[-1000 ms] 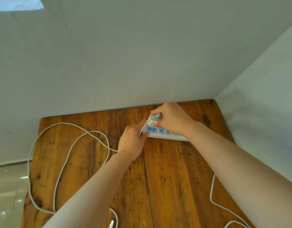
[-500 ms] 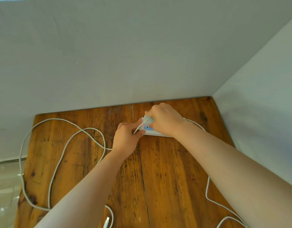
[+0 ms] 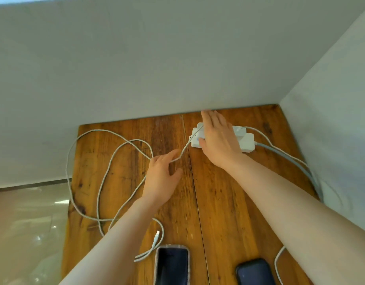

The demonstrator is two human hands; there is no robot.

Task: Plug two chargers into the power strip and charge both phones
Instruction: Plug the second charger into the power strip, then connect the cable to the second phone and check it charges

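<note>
A white power strip [image 3: 247, 141] lies at the far right of the wooden table [image 3: 229, 202], near the wall. A white charger [image 3: 239, 131] sits plugged in at its right part; another charger at its left end [image 3: 198, 128] is mostly hidden by my right hand [image 3: 217, 140], which lies flat and spread over the strip. My left hand [image 3: 162, 175] hovers open over the table, its fingers touching the white cable [image 3: 107, 171] that runs to the left charger. That cable's free plug [image 3: 156, 237] lies near a phone [image 3: 171, 266]. A second dark phone [image 3: 254, 272] lies at the near edge.
Grey walls close the table at the back and right. A thick grey cord [image 3: 290, 161] leaves the strip's right end toward the right wall. Another thin white cable [image 3: 277, 262] loops at the near right. A glossy floor [image 3: 27, 229] lies beyond the left edge.
My right hand has let go of the charger and spread flat over the strip. My left hand has drawn back from the strip toward me. The view tilted down, bringing both phones into sight.
</note>
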